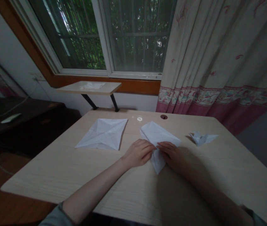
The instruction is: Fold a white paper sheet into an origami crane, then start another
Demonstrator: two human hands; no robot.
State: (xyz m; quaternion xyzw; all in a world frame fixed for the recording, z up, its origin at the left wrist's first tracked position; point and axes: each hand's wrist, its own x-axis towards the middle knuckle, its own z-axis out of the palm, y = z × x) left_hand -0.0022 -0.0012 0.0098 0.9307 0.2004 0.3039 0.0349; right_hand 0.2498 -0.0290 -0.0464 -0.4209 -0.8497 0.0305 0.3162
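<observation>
The left sleeve is a muted grey-green, plain, with a loose, softly creased opening around the arm near the elbow. The right sleeve shows only as a small, dark, shadowed edge. Beyond the 2 sleeves, the slim left forearm and right forearm are bare, as are the left hand and right hand.

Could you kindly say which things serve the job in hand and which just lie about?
In use: folded white paper under left hand and right hand; pale wood-grained table.
Apparently lying about: creased white paper square; small white paper figure.
</observation>
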